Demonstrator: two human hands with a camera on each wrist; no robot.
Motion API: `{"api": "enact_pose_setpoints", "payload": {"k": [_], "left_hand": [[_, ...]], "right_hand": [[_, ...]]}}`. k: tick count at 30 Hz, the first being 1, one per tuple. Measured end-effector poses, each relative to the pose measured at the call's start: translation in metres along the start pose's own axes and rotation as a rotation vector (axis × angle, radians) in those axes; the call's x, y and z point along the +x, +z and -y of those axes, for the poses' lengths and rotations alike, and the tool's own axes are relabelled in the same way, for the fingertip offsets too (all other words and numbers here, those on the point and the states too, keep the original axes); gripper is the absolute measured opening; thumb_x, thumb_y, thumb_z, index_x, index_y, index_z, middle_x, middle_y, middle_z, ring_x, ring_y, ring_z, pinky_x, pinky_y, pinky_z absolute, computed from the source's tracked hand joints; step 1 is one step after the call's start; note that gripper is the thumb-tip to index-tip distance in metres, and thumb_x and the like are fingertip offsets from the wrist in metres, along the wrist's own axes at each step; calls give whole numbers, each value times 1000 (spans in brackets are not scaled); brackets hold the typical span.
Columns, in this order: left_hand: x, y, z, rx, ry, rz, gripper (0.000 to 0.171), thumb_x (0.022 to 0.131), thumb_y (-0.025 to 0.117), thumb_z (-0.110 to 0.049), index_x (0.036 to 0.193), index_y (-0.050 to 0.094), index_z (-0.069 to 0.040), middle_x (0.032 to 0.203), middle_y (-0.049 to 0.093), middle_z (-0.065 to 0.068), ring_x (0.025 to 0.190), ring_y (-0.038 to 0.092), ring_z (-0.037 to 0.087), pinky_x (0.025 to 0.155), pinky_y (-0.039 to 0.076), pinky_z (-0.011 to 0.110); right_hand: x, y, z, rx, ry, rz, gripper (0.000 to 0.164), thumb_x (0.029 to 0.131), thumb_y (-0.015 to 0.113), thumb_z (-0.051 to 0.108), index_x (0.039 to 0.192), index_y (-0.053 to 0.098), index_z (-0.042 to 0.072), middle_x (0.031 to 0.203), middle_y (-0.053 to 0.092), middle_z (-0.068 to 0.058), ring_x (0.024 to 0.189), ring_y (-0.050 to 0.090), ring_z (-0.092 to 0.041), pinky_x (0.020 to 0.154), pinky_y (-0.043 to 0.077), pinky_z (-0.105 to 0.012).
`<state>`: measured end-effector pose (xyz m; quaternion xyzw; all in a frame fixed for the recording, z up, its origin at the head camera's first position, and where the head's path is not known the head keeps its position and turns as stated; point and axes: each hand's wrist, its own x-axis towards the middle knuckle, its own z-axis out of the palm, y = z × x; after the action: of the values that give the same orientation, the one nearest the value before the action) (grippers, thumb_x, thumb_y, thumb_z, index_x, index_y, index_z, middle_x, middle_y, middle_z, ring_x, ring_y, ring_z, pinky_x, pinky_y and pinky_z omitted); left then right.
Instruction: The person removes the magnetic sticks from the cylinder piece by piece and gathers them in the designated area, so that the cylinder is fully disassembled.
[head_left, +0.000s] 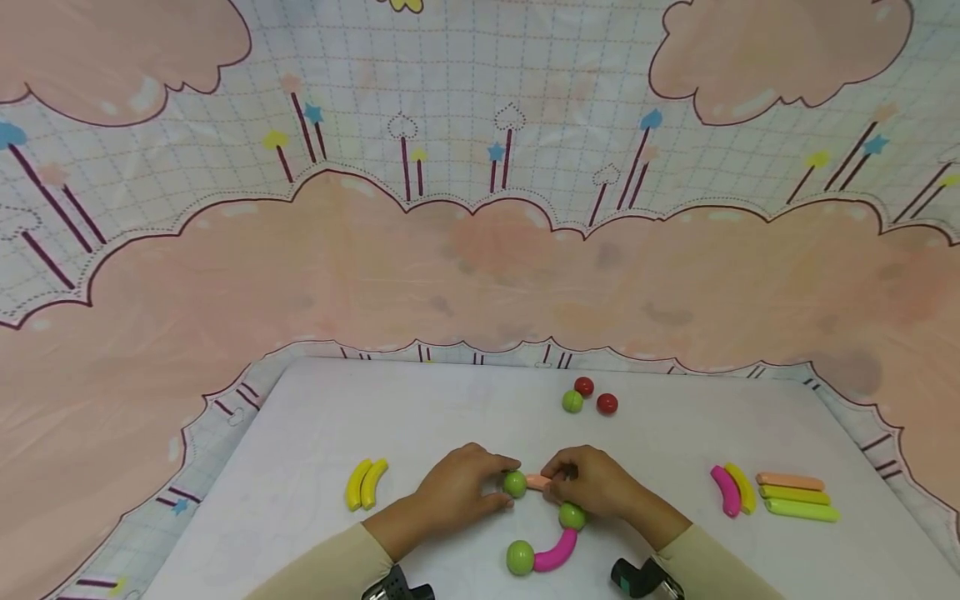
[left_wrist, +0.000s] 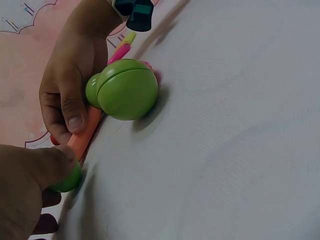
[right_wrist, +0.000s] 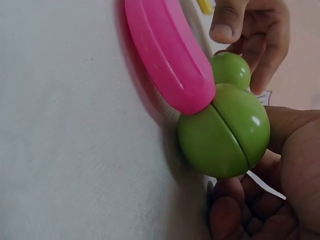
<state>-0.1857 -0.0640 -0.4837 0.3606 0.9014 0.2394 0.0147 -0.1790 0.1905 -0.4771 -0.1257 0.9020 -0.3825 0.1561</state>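
Observation:
Near the front middle of the table, my left hand [head_left: 465,485] holds a green ball [head_left: 514,484] between thumb and fingers. My right hand [head_left: 597,483] pinches a straight orange stick [head_left: 537,482], whose left end meets that ball. Just below the right hand sits a second green ball [head_left: 572,516]. A curved pink stick [head_left: 557,552] runs from it to a third green ball [head_left: 521,557] at the front. In the left wrist view, the orange stick [left_wrist: 87,131] spans the space between both hands. The right wrist view shows the pink stick [right_wrist: 172,57] touching a green ball [right_wrist: 222,132].
Two curved yellow sticks [head_left: 366,484] lie at the left. On the right are a curved pink stick [head_left: 725,490], a curved yellow one [head_left: 741,487] and straight sticks [head_left: 795,495]. Two red balls [head_left: 607,403] and a green ball [head_left: 572,402] rest at the back of the white table [head_left: 450,400].

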Motion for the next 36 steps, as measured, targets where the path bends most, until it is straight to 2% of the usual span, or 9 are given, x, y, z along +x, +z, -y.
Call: {"api": "enact_pose_setpoints", "payload": {"k": [8, 12, 16, 19, 24, 29, 36], "left_hand": [[5, 5, -2, -7, -21, -31, 37, 87, 84, -32, 120, 75, -20, 103, 70, -15, 93, 56, 3, 81, 50, 26], [6, 6, -1, -14, -25, -37, 34, 86, 85, -33, 117, 75, -20, 102, 69, -15, 91, 55, 3, 80, 50, 25], [6, 6, 0, -22, -36, -37, 34, 85, 85, -33, 114, 74, -21, 101, 68, -16, 91, 56, 3, 81, 50, 26], [6, 5, -1, -24, -50, -33, 34, 85, 85, -34, 115, 74, -21, 101, 68, -16, 91, 56, 3, 81, 50, 26], [7, 3, -3, -17, -57, -27, 35, 86, 85, -35, 116, 73, -21, 101, 68, -16, 93, 57, 3, 82, 51, 26], [7, 2, -4, -12, -61, -21, 35, 86, 84, -34, 116, 73, -20, 101, 68, -15, 93, 57, 4, 82, 51, 27], [6, 1, -2, -39, -88, 13, 34, 89, 81, -31, 119, 71, -19, 106, 67, -13, 99, 57, 5, 89, 52, 29]], "right_hand": [[1, 1, -4, 17, -3, -6, 7, 90, 78, 18, 95, 75, 16, 85, 63, 5, 81, 54, -17, 69, 47, -32], [-3, 3, -4, -14, -13, -20, 7, 91, 77, 20, 96, 75, 16, 84, 63, 7, 80, 55, -16, 69, 47, -31], [-11, 8, 2, -52, -6, -73, 15, 90, 79, 25, 97, 73, 13, 80, 61, 7, 77, 54, -15, 66, 48, -29], [-19, 12, 12, -85, 31, -116, 26, 88, 81, 32, 101, 72, 11, 79, 60, 7, 75, 54, -14, 64, 48, -30], [-32, 17, 24, -186, 70, -148, 39, 83, 85, 35, 111, 73, 11, 85, 63, 9, 79, 54, -13, 74, 51, -37], [-36, 20, 22, -221, 55, -180, 42, 81, 87, 30, 117, 76, 11, 93, 69, 10, 83, 56, -12, 81, 53, -40], [-38, 20, 19, -199, 45, -178, 48, 81, 88, 31, 120, 76, 6, 85, 66, 11, 77, 53, -12, 68, 48, -31]]}}
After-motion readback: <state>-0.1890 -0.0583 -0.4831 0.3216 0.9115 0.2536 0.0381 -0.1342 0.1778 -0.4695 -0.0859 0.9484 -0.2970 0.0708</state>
